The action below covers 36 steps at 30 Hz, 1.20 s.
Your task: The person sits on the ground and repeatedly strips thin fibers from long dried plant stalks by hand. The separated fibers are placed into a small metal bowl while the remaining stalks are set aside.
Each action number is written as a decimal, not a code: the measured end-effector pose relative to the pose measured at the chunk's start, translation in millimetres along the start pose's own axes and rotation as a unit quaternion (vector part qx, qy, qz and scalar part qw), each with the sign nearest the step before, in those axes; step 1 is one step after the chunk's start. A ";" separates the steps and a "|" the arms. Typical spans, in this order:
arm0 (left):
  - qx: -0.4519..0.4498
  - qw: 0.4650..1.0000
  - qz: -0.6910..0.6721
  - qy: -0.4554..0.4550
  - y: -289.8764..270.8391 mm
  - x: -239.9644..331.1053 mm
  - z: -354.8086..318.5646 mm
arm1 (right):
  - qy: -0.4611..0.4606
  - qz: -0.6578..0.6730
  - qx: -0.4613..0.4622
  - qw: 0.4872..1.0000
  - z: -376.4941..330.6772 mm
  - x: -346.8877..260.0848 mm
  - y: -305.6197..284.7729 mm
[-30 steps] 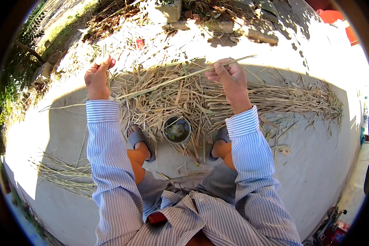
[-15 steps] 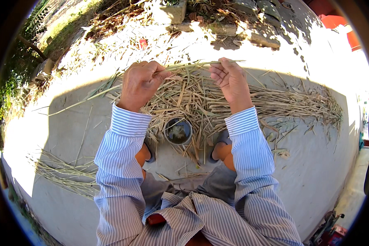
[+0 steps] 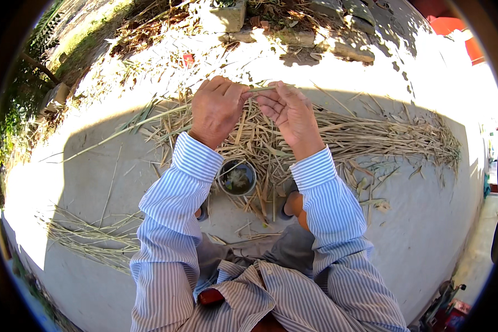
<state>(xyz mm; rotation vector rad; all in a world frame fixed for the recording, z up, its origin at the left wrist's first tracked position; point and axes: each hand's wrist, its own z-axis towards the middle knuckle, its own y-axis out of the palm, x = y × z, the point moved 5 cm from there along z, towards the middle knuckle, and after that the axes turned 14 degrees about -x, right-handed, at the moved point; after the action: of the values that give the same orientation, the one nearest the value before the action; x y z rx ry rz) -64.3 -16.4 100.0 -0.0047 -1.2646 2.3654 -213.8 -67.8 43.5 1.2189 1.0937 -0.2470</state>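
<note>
A long, thin pale-green stalk runs through my left hand, whose fingers are closed around it. Its thin far part trails down to the left over the concrete. The stalk's other end comes out between my hands, where my right hand pinches it between thumb and fingers; the remaining right fingers are curled loosely. Below both hands lies a heap of dry leaf sheaths and stalks. A round bowl of dark liquid stands at the heap's near edge, between my feet.
A thick bundle of dry stalks stretches to the right. Thin, bare green stalks lie spread on the concrete floor at the left. Stone blocks and leaf litter border the far side. Something red stands at the far right.
My hands have come closer together; the left slid right and slightly up, the right moved left. Less of the stalk shows between them, and its tip no longer sticks out past my right hand.
</note>
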 end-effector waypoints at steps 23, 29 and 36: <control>0.145 0.977 -0.158 -0.016 -44.4 20.5 8.3 | 0.099 -0.079 0.150 0.981 -5.5 -11.5 -47.3; 0.003 0.982 0.154 -0.108 -49.4 -71.1 -17.6 | 0.048 -0.163 0.141 0.975 -6.9 -19.3 -27.6; -0.295 0.804 -0.467 -0.219 34.6 -53.1 -40.8 | 0.018 -0.161 0.131 0.978 -2.8 -20.8 -25.7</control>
<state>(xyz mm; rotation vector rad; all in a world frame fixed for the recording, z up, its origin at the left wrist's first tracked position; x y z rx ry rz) -21.5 -21.5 38.1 0.8140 -1.6404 1.0932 -243.1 -83.3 43.8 1.2762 1.3205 -0.6357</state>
